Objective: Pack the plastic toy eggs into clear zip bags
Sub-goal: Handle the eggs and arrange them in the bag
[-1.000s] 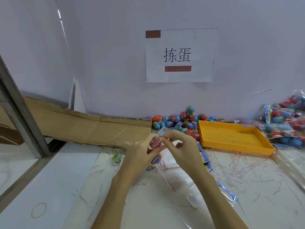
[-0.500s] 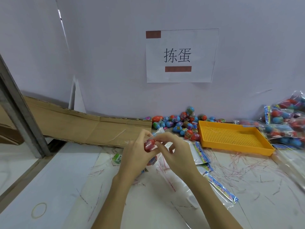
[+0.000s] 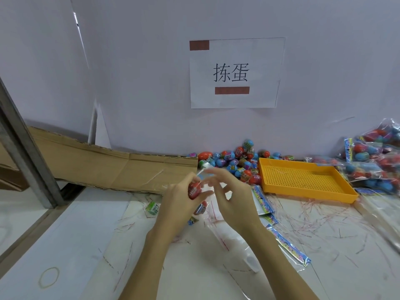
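Observation:
My left hand grips a red toy egg at the top of a clear zip bag. The bag hangs down to the table, and a second egg shows inside it below my palm. My right hand is just right of the egg, its fingers spread and relaxed, the fingertips at the bag's mouth. A pile of several loose red and blue eggs lies against the back wall.
An orange perforated tray stands right of the pile. Filled bags are heaped at the far right. Empty bags with colourful headers lie by my right wrist. Flattened cardboard is at the left, beside a metal post.
The egg has passed fully into my left hand and shifted a little left. My right hand's fingers have let go of it and spread open.

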`<state>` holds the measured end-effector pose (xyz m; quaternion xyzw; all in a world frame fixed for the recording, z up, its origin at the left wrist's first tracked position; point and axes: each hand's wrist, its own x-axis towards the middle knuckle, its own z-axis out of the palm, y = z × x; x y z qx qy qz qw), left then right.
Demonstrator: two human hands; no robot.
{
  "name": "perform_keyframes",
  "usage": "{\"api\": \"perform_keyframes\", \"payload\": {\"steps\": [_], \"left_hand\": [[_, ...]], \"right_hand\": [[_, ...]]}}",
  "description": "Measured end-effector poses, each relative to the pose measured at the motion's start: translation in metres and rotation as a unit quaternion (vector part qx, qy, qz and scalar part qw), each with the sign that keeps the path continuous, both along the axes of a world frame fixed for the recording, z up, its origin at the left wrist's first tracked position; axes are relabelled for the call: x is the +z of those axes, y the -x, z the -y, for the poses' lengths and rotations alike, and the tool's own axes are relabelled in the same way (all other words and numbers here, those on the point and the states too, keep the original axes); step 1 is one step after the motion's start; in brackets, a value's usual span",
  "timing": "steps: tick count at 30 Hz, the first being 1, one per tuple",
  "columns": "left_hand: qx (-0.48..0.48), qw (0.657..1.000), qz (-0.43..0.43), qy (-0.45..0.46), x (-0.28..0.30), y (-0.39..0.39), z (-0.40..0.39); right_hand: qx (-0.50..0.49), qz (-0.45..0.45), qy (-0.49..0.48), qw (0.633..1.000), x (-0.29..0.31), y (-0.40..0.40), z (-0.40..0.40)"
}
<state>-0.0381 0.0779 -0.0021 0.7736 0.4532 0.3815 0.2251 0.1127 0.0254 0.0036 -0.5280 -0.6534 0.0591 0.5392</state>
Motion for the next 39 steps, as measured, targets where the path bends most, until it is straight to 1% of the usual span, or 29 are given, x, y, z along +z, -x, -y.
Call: {"api": "perform_keyframes", "payload": {"steps": [3,5,7,9,11,13,16,18,20,22,24,26,30,32,34,36,39], "left_hand": [[0.05,0.997,0.007,0.054,0.003,0.0,-0.003],[0.064,0.994,0.024,0.083,0.002,0.0,-0.006],[0.078,0.992,0.046,0.091,0.0,0.001,-0.008],[0.083,0.986,0.101,0.104,-0.002,0.001,-0.009],[0.072,0.97,0.179,0.147,-0.002,0.002,-0.011],[0.059,0.948,0.234,0.209,-0.002,0.004,-0.012],[0.029,0.908,0.296,0.296,-0.003,0.005,-0.015],[0.001,0.895,0.317,0.313,-0.003,0.006,-0.015],[-0.012,0.898,0.313,0.308,-0.002,0.008,-0.014],[-0.018,0.903,0.306,0.301,-0.002,0.009,-0.014],[-0.025,0.909,0.298,0.291,-0.002,0.008,-0.014],[-0.03,0.912,0.295,0.285,-0.001,0.007,-0.012],[-0.046,0.917,0.284,0.275,0.0,0.008,-0.01],[-0.047,0.919,0.28,0.272,0.0,0.008,-0.01],[-0.048,0.924,0.271,0.267,0.0,0.008,-0.01],[-0.051,0.931,0.256,0.255,0.0,0.007,-0.01],[-0.056,0.947,0.227,0.222,0.001,0.006,-0.007]], "right_hand": [[-0.032,-0.076,-0.042,0.996,0.004,0.0,-0.001],[-0.037,-0.094,-0.04,0.994,0.003,-0.003,-0.004],[-0.043,-0.082,-0.025,0.995,0.0,-0.007,-0.006],[-0.071,-0.067,-0.001,0.995,-0.005,-0.009,-0.008],[-0.125,-0.052,0.035,0.99,-0.008,-0.013,-0.013],[-0.184,-0.027,0.097,0.978,-0.009,-0.02,-0.026],[-0.237,0.039,0.185,0.953,-0.004,-0.036,-0.049],[-0.262,0.128,0.219,0.931,-0.001,-0.047,-0.061],[-0.285,0.236,0.253,0.894,-0.001,-0.057,-0.07],[-0.296,0.301,0.274,0.864,-0.005,-0.064,-0.076],[-0.301,0.343,0.261,0.851,-0.008,-0.068,-0.079],[-0.307,0.357,0.239,0.849,-0.011,-0.069,-0.079],[-0.307,0.339,0.219,0.862,-0.011,-0.071,-0.078],[-0.295,0.298,0.187,0.889,-0.006,-0.069,-0.074],[-0.281,0.22,0.129,0.925,0.0,-0.064,-0.066],[-0.262,0.122,0.076,0.954,0.006,-0.056,-0.056],[-0.214,-0.04,0.051,0.975,0.009,-0.044,-0.039]]}}
